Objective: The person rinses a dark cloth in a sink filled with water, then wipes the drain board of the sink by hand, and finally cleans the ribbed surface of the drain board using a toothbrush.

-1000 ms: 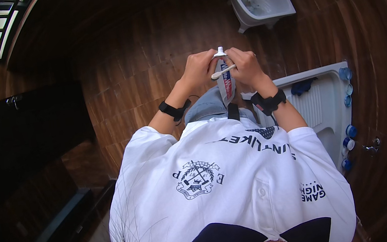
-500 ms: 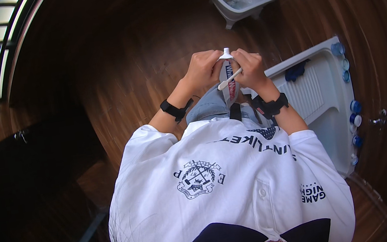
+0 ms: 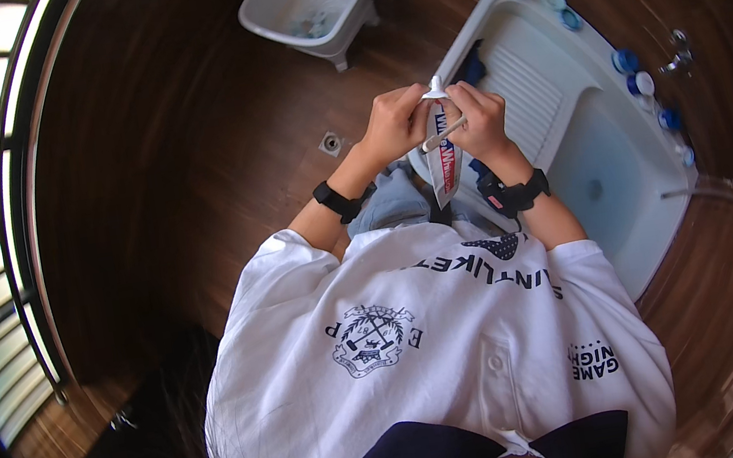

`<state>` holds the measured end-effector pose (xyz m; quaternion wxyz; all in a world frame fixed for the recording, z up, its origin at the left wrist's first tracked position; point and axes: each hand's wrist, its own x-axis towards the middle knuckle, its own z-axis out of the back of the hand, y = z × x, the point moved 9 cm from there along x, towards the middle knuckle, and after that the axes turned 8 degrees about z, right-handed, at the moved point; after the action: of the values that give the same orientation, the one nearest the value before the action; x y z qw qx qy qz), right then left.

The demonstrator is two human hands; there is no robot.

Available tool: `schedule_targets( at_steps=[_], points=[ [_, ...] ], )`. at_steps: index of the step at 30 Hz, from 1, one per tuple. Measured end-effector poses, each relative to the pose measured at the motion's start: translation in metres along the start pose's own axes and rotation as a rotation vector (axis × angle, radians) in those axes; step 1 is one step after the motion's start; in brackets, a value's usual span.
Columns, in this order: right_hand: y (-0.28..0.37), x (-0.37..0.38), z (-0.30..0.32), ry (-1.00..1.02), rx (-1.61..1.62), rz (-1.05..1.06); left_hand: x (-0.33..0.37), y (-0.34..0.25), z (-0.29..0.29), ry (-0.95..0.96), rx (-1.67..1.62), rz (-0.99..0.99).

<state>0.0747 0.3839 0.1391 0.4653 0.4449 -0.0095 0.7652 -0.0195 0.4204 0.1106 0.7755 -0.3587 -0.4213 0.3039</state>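
Left hand (image 3: 393, 123) and right hand (image 3: 481, 117) pinch a white tube (image 3: 446, 168) at its nozzle end.
The fingers of both are drawn in narrow on the tube, which lies between them, its flat body running toward the shirt (image 3: 437, 323); the right ones also hold a pale toothbrush (image 3: 444, 134) slanting across it. The step in hand looks like working at the nozzle; the next move probably calls for a firm pinch, brush clear. Past the right fingers is a ribbed sink (image 3: 528, 91); farther, beyond the left, a white basin (image 3: 344, 46).
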Motion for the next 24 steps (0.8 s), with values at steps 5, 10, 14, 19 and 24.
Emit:
schedule_targets(
  at_steps=[5, 10, 14, 19, 24],
  points=[
    [-0.031, -0.026, 0.060, -0.093, -0.208, -0.076, 0.033, -0.018, -0.067, 0.129, -0.080, -0.014],
    [-0.060, -0.055, 0.118, -0.196, -0.322, -0.158, 0.057, -0.040, -0.136, 0.213, -0.154, -0.054],
    [-0.088, -0.075, 0.151, -0.220, -0.426, -0.226, 0.067, -0.032, -0.192, 0.270, -0.204, 0.082],
    [-0.142, -0.103, 0.169, -0.219, -0.450, -0.320, 0.086, -0.019, -0.252, 0.367, -0.189, 0.244],
    [-0.209, -0.129, 0.158, -0.193, -0.361, -0.393, 0.098, 0.031, -0.304, 0.423, -0.144, 0.398]
  ],
)
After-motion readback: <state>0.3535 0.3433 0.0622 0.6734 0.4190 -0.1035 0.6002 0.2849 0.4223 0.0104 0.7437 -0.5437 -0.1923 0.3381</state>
